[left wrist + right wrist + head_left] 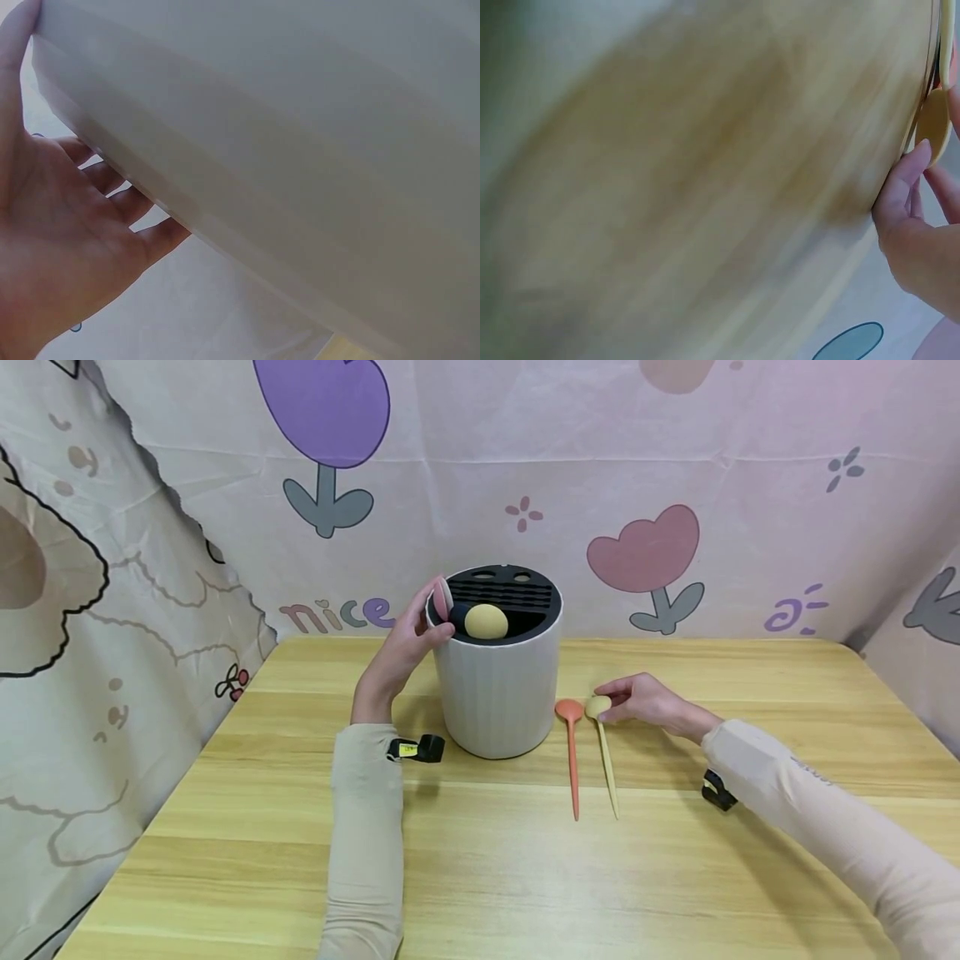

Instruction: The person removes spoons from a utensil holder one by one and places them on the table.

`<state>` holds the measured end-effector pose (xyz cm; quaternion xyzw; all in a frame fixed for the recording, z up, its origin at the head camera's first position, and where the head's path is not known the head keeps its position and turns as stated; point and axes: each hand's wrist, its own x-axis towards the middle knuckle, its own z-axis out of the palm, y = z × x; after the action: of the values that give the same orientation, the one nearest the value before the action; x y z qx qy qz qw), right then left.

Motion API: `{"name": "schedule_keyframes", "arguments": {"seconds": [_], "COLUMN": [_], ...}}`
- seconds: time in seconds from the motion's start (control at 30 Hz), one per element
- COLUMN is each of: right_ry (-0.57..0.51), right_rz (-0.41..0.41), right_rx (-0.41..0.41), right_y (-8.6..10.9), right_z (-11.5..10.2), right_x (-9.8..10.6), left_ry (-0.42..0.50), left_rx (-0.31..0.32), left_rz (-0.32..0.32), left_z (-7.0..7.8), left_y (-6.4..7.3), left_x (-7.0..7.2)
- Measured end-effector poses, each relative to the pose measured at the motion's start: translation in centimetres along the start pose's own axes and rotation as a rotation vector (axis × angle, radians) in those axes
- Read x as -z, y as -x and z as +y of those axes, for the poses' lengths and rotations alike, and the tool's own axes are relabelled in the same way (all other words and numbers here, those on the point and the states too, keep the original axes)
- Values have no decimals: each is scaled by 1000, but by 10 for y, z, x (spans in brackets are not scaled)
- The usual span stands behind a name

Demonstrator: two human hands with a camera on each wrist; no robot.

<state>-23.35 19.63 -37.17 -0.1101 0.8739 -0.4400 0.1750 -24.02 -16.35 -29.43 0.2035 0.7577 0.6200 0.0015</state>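
Note:
A white ribbed utensil holder (495, 702) with a black slotted top stands on the table. My left hand (408, 639) grips its upper left side, thumb along the front of the rim; in the left wrist view the fingers of the left hand (75, 217) bend against the wall. Inside lean a yellow rounded utensil head (486, 622), a pink one with a pale edge (442, 599) and a dark blue piece (460, 614). My right hand (648, 703) pinches the head of a yellow spoon (607, 760), its handle pointing toward me. An orange spoon (573, 760) lies parallel, just left of it.
The wooden table (525, 877) stretches around the holder and spoons. Behind it hangs a printed cloth (480, 427) with flowers and lettering. A black wrist camera is strapped on each sleeve.

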Motion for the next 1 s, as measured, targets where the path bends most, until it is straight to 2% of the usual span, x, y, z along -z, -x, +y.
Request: {"name": "schedule_keyframes", "arguments": {"seconds": [0.37, 0.53, 0.7, 0.83, 1.0], "right_ry": [-36, -83, -86, -74, -106], "right_rz": [30, 14, 1, -12, 20], "right_rx": [20, 9, 4, -5, -5], "right_y": [0, 0, -1, 3, 11], "right_z": [3, 5, 6, 4, -4], "right_x": [2, 4, 4, 6, 13], "left_ry": [0, -5, -4, 1, 3], "left_rx": [10, 17, 22, 11, 4], "left_rz": [6, 4, 7, 0, -1], "left_z": [1, 1, -1, -1, 0], "left_y": [-1, -1, 0, 1, 1], "left_x": [-1, 0, 0, -1, -1]}}
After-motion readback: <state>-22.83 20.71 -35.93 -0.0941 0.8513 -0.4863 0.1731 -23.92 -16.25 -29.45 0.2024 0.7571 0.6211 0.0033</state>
